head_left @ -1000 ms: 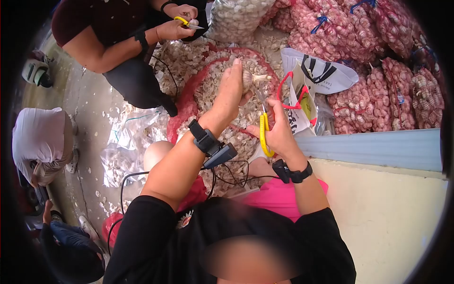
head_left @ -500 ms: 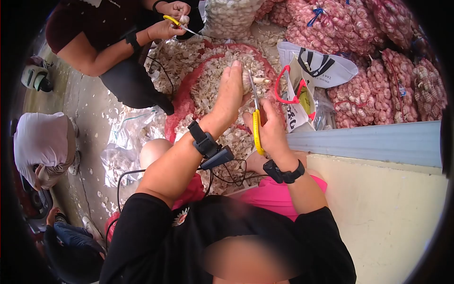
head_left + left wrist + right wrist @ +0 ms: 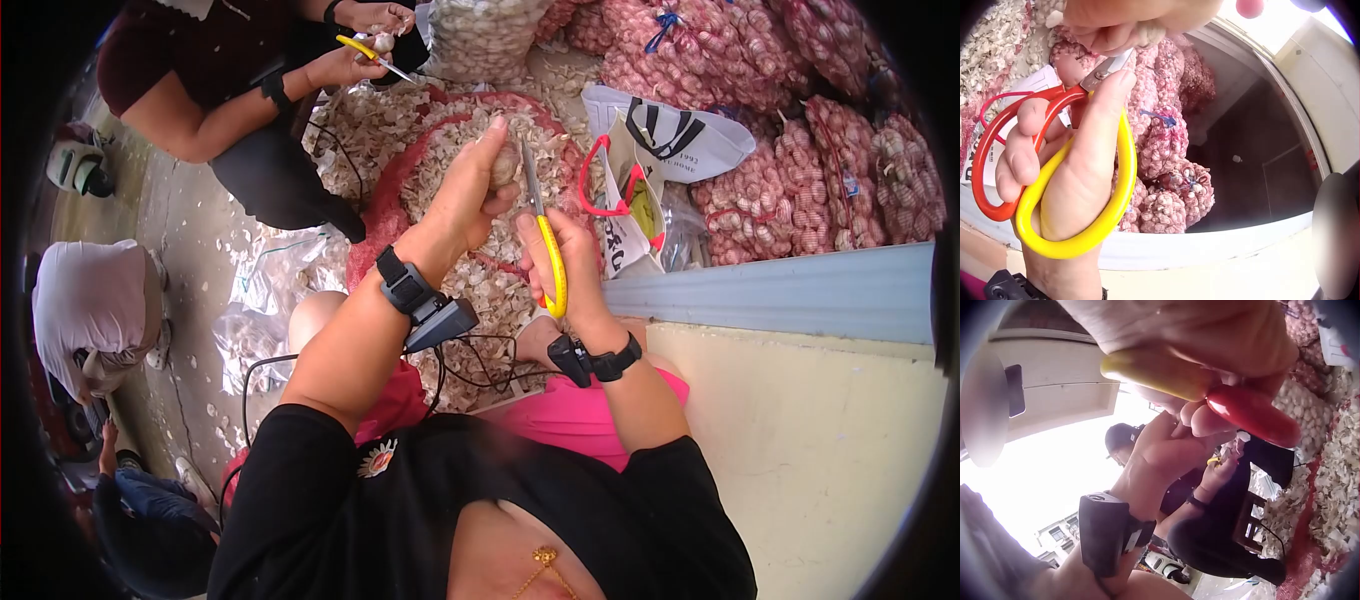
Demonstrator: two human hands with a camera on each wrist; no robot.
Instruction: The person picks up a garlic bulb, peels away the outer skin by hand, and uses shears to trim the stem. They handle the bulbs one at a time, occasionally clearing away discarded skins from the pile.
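Observation:
In the head view my left hand (image 3: 462, 198) holds a garlic bulb (image 3: 505, 165) in its fingers, above a heap of peelings. My right hand (image 3: 572, 262) grips scissors (image 3: 557, 275) by their yellow and red handles, with the blades pointing up right beside the bulb. The left wrist view has my right thumb and fingers through the red and yellow loops (image 3: 1124, 187); the blade tips are hidden behind my left hand (image 3: 1141, 15). A pale bit of garlic (image 3: 1149, 32) shows between its fingers. Both scissor handles (image 3: 1254, 415) appear close up in the right wrist view.
Peelings (image 3: 430, 160) lie within a red net (image 3: 385, 215). A white bag (image 3: 690, 140) and netted garlic sacks (image 3: 700, 60) stand right, behind a pale blue ledge (image 3: 780, 290). Opposite, another person (image 3: 200, 100) holds yellow-handled scissors (image 3: 358, 47). Black cables (image 3: 480, 375) hang near my lap.
The scissor blades came up to the bulb's stem, and that stem no longer shows beyond them. My left hand has tilted and drawn slightly left with the bulb.

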